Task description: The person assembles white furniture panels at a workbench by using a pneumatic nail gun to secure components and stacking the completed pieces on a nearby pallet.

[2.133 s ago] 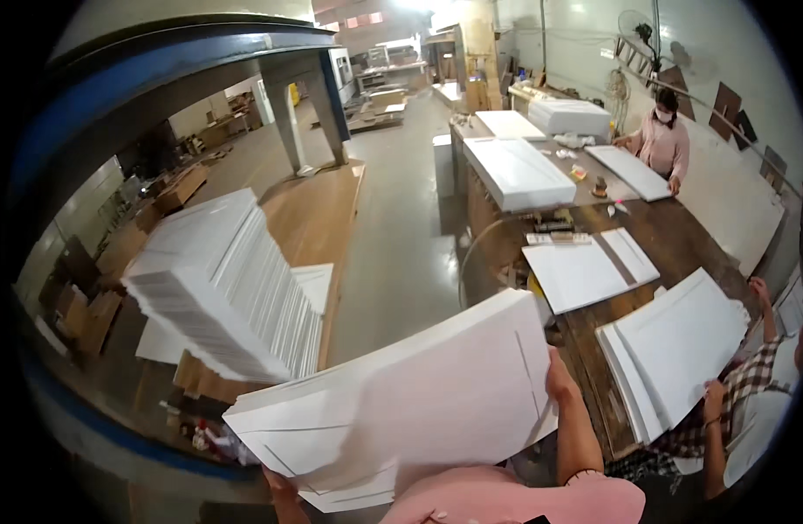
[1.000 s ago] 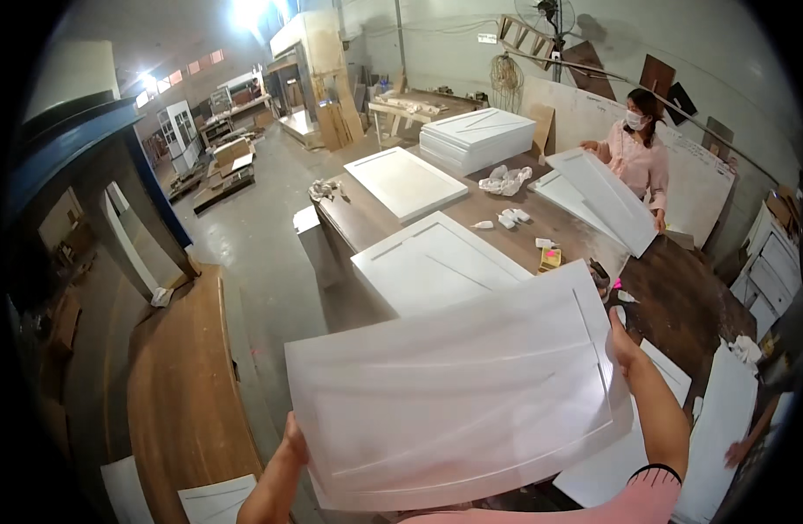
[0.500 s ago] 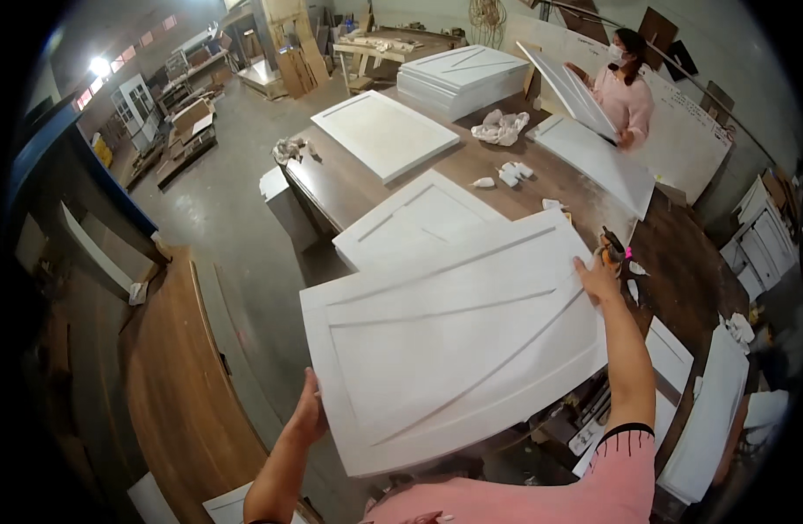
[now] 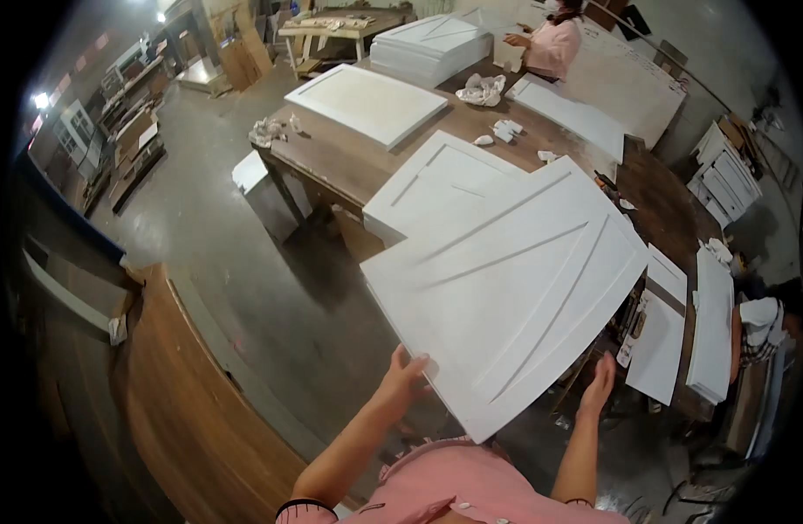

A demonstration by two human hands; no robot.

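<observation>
A large white panel (image 4: 506, 288) with raised trim strips in a slanted pattern lies turned at an angle in front of me, its far part over another white panel (image 4: 454, 175). My left hand (image 4: 408, 377) grips the near left edge, with the thumb on top and the fingers partly hidden below. Beside the near right edge, my right hand (image 4: 599, 382) is off the panel, its fingers stretched upward and holding nothing. The panel's near corner juts out past the table toward my chest.
The brown table (image 4: 332, 179) bears a panel stack (image 4: 428, 57), a single panel (image 4: 367, 100), crumpled plastic (image 4: 482, 89) and small white bottles (image 4: 506, 131). A co-worker (image 4: 554, 44) stands at its far side; another person (image 4: 762, 327) is at the right. A wooden board (image 4: 188, 384) lies at left.
The panel has turned, its near corner swinging toward me. My right hand has left its far right edge and come down. The far co-worker no longer holds up a tilted panel.
</observation>
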